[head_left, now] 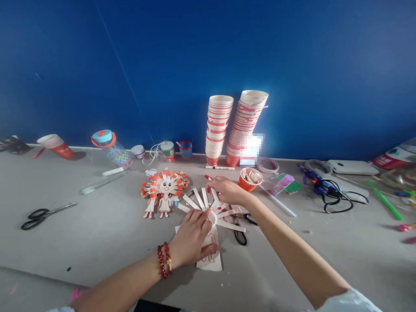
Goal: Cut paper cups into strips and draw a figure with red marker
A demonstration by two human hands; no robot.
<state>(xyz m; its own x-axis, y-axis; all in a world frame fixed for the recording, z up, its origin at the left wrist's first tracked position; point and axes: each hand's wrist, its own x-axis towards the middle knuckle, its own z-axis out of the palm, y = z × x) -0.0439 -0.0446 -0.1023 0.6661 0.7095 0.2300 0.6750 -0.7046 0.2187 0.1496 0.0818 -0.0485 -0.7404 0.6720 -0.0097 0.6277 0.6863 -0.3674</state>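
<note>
A cut paper cup (231,225) lies flat, its strips fanned out around a round base, with a lower piece of paper (209,264) bearing a figure drawn in red lines. My left hand (194,236) rests on it with fingers and thumb spread, pressing it to the table and covering part of the drawing. Over the upper strips, my right hand (224,190) is closed around a white marker (214,197) with red ends, its lower end close to the strips. Black-handled scissors (241,236) lie partly under the strips at the right.
Finished paper-cup dolls (165,190) lie left of the work. Two tall cup stacks (220,125) stand by the blue wall. A cup of scraps (248,184), a glue gun (320,186), other scissors (42,216), a water bottle (112,147) and a capped marker (220,167) are around.
</note>
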